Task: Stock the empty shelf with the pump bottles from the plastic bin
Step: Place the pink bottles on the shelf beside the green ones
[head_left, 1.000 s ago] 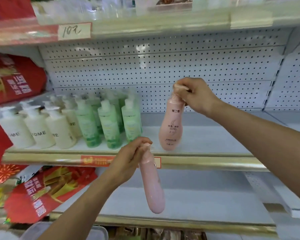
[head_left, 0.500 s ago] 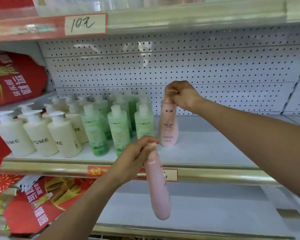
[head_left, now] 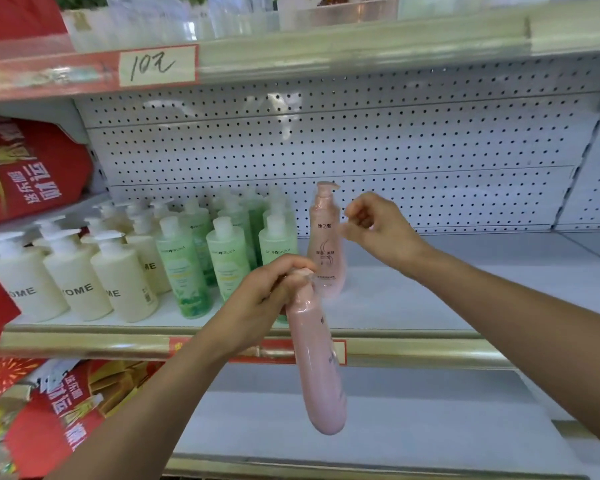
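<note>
One pink pump bottle (head_left: 326, 244) stands upright on the white shelf (head_left: 465, 289), just right of the green bottles. My right hand (head_left: 378, 226) hovers beside its neck, fingers loosely curled, holding nothing. A second pink pump bottle (head_left: 321, 368) hangs in front of the shelf edge, and my left hand (head_left: 267, 299) grips it by the pump top. The plastic bin is out of view.
Several green bottles (head_left: 222, 258) and cream pump bottles (head_left: 84, 282) fill the shelf's left part. A gold rail (head_left: 413, 351) edges the shelf. A lower shelf (head_left: 378, 427) lies below. Red packages (head_left: 32, 174) sit at the left. A shelf with a price tag (head_left: 156, 65) hangs overhead.
My right hand set the first pink bottle upright on the shelf, let go of its pump and drew back to the right. My left hand kept holding the second bottle.
</note>
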